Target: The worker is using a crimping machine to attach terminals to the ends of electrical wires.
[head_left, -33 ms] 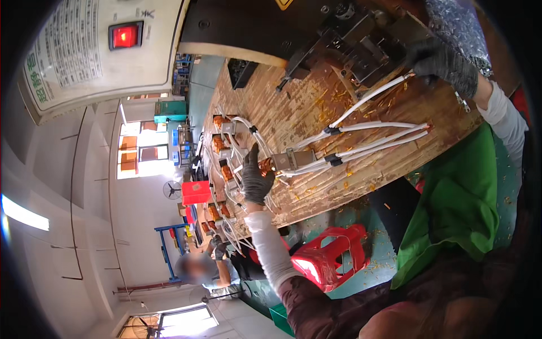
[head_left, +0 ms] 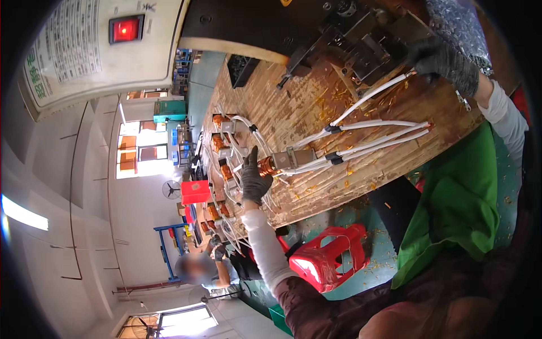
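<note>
left hand [head_left: 255, 181] against the copper coil [head_left: 266, 165], grip hard to tell, in from the near edge of the surface [head_left: 296, 104]; right hand [head_left: 446, 63] pinches a white lead [head_left: 389, 83] beside the black fixture [head_left: 372, 53], too hard a tug and that coil could slide askew

Left arm [head_left: 264, 248] outstretched, gloved left hand [head_left: 254, 183] with 1 digit extended, gloved right hand [head_left: 446, 63] curled, hands well apart

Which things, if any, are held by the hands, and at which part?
Right hand: a white lead, apparently by its tip. Left hand: touching the copper winding; whether gripping cannot be told.
</note>
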Action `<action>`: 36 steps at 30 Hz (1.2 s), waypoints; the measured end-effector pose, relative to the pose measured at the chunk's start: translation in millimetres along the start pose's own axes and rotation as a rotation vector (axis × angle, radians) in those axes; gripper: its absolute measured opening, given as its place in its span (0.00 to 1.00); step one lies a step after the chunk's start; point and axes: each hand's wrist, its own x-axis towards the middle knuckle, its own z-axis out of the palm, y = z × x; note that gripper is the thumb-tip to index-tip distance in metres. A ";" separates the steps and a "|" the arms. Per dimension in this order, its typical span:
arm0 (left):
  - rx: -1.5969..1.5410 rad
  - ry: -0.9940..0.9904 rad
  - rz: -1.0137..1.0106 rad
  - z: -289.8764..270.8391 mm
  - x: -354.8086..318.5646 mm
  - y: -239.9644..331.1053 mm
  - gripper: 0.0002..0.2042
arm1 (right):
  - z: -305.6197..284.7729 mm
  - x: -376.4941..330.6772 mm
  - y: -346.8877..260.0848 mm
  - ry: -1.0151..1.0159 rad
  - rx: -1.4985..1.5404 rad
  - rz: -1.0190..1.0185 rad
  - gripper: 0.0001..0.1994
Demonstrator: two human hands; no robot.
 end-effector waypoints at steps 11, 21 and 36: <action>0.359 -0.171 0.129 -3.9 -3.2 23.2 0.25 | 6.0 -11.5 13.6 0.108 -0.107 -0.018 0.07; 0.444 -0.414 -0.026 -14.5 14.9 37.8 0.25 | -3.8 6.0 14.5 0.073 -0.118 0.059 0.09; 0.453 -0.304 0.193 -23.1 -4.2 41.9 0.34 | 9.8 -9.2 19.1 -0.030 0.233 0.021 0.05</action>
